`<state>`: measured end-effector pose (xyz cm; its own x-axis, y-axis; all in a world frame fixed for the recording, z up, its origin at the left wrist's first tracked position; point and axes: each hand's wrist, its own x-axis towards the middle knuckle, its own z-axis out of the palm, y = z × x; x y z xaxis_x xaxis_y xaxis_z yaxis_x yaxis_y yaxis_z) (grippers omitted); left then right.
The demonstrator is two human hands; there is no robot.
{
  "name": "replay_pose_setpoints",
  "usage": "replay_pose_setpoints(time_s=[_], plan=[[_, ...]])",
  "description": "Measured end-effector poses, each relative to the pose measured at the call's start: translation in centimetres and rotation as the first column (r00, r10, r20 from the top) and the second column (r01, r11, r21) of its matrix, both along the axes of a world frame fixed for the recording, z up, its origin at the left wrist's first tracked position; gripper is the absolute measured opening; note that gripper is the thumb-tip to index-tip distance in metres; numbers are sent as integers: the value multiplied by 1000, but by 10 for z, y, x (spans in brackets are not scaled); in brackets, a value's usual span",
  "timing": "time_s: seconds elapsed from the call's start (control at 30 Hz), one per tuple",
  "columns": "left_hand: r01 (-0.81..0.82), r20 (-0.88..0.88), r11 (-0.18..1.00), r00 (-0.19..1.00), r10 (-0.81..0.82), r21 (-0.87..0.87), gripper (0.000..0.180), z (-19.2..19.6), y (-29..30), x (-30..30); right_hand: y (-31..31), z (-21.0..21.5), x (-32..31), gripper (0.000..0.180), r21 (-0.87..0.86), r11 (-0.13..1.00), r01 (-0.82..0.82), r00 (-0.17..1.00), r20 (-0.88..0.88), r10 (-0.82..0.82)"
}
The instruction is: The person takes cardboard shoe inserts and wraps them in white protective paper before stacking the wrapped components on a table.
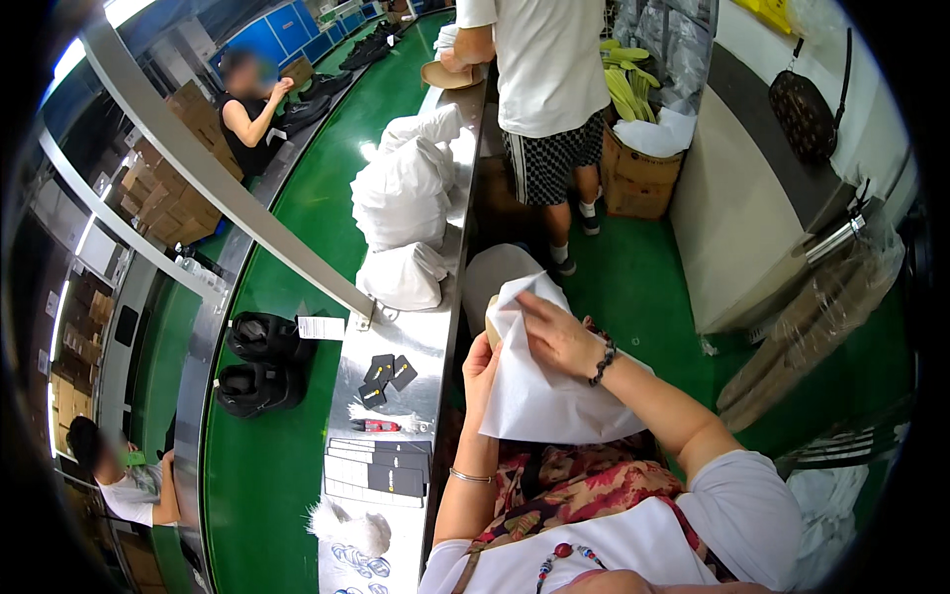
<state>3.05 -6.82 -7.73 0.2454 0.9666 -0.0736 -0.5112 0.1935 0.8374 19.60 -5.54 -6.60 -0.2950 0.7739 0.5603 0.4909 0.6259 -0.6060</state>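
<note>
Over my lap a thin white sheet (554, 411), paper or cloth, hangs in folds from my hands. My left hand (481, 371) grips its left edge, together with a tan piece (493, 322) that shows only as a narrow strip beside the fingers; its kind is hidden. My right hand (562, 339) presses into the upper part of the sheet, with the fingers bent into the fold and partly covered. To my left on the metal ledge lie black tags (379, 371), a red-handled tool (376, 426) and a stack of dark and white cards (381, 467).
White wrapped bundles (404, 203) line the ledge beyond a slanting metal post (228, 178). Black shoes (259, 388) sit on the green conveyor (262, 475). A person (549, 69) stands ahead near a cardboard box (638, 178); other people work across the conveyor. A bag (809, 114) hangs at right.
</note>
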Motion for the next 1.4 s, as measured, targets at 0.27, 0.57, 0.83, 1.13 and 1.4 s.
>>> replay_pose_setpoints(time_s=[0.27,0.57,0.83,1.13,1.4], plan=[[33,110,995,993,-44,95,24,-13,10,0,1,3,-8,22,140,982,124,992,-50,-118],[45,123,998,991,-51,52,26,-8,5,4,22,17,-25,38,172,957,233,965,80,-249],[148,76,989,986,-149,29,25,-16,3,-11,15,19,-20,52,-137,990,40,990,143,-21],[264,17,960,964,-266,93,29,-20,0,-26,17,39,-8,78,-357,923,-141,973,120,195],[173,69,983,982,-177,67,35,-7,-5,-28,9,35,-2,89,-367,915,-166,965,131,228]])
